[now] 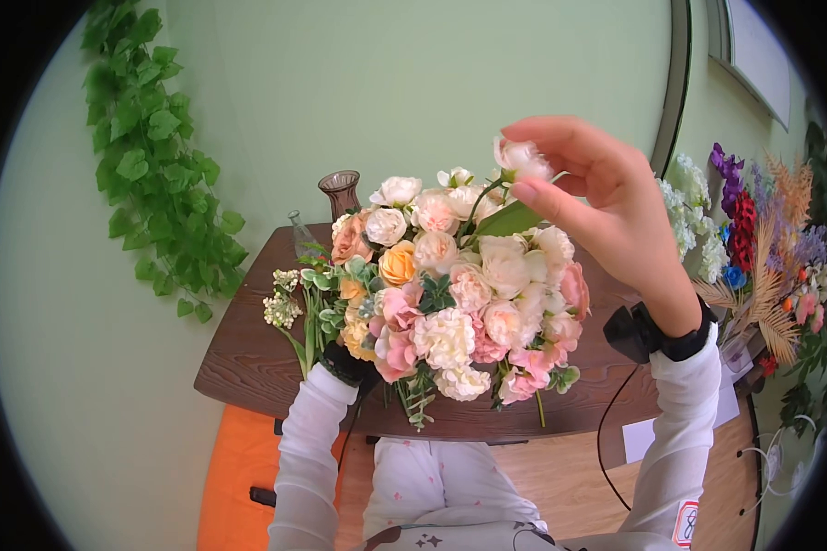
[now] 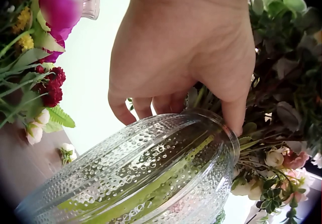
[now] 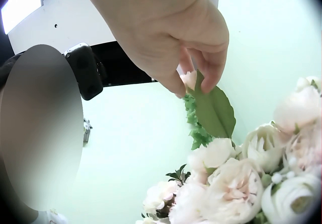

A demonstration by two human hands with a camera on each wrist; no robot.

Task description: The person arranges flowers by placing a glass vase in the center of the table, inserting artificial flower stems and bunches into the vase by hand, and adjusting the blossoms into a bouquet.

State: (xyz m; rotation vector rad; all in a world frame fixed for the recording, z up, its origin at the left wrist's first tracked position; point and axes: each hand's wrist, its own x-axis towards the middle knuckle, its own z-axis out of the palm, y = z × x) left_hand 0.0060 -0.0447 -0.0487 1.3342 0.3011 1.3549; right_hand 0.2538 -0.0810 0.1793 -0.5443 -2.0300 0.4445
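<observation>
In the head view, my right hand [image 1: 606, 188] pinches a pale rose [image 1: 524, 160] between thumb and fingers at the upper right of a large bouquet [image 1: 450, 298]. A green leaf [image 1: 508, 220] hangs below the bloom. The right wrist view shows the right hand [image 3: 176, 38] with the leaf [image 3: 215, 110] just under its fingertips. In the left wrist view, my left hand [image 2: 183, 48] grips the mouth of a textured glass vase [image 2: 146, 168] with green stems inside, thumb at the rim. Flowers hide that hand in the head view.
Behind the bouquet on the brown table [image 1: 239, 354] stand a brownish glass vase [image 1: 341, 191] and a small clear bottle [image 1: 300, 234]. White sprigs [image 1: 283, 303] lie at the left. More colourful flowers [image 1: 742, 230] are at the right, and a vine [image 1: 147, 156] hangs on the wall.
</observation>
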